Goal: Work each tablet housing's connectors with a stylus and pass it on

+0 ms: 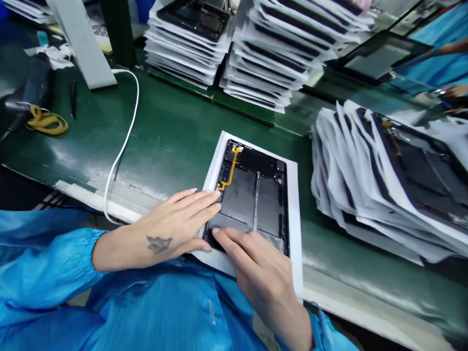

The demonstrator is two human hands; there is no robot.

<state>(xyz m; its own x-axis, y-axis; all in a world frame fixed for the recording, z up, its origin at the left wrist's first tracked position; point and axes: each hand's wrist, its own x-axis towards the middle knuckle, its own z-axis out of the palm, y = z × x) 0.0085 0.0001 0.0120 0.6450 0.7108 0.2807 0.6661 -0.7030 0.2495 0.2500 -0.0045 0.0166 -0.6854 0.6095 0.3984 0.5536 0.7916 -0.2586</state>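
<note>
An opened tablet [270, 202], its dark inner side up, lies on a white foam sheet [295, 219] at the bench's front edge. A yellow flex cable [233, 168] runs along its left side, and a thin grey strip [256, 202] crosses between the dark battery panels. My left hand [175, 224] rests flat on the tablet's left edge, fingers stretched out and thumb near the lower corner. Over the lower part, my right hand [259, 265] has its fingers bent and pressed together, their tips at the lower left corner. Whatever those fingertips may hold is hidden.
Stacks of tablets between white sheets [186, 53] [270, 63] stand behind; another leaning stack [365, 185] is at the right. A white cable [127, 131] crosses the green bench [168, 126]. Tweezers [73, 100] and a yellow band [47, 121] lie left. A co-worker's blue sleeve [446, 39] shows upper right.
</note>
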